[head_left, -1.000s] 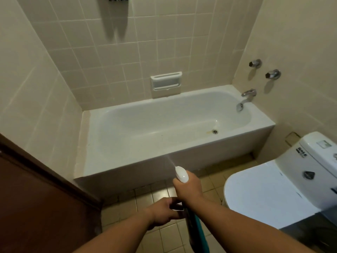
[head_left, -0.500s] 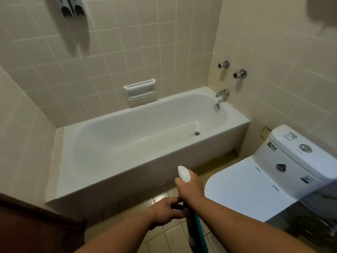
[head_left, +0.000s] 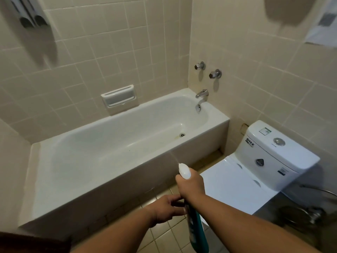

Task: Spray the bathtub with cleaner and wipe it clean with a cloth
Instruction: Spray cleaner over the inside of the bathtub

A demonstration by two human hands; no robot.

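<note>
Lower centre, right hand (head_left: 190, 187) grips bottle (head_left: 197, 227), nozzle aimed at tub (head_left: 113, 187) filling mid-frame left; left hand (head_left: 166, 209) curls round its neck, apparently to steady the spray; no cloth visible.

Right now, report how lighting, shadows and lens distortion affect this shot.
Head view: dim, warm light; wide-angle bowing curves the bathtub rim and wall tiles; dark soft shadows fall below the wall dispensers; small glare streaks by the drain; the paper notice is blurred, unreadable; spray bottle label smeared.
</note>
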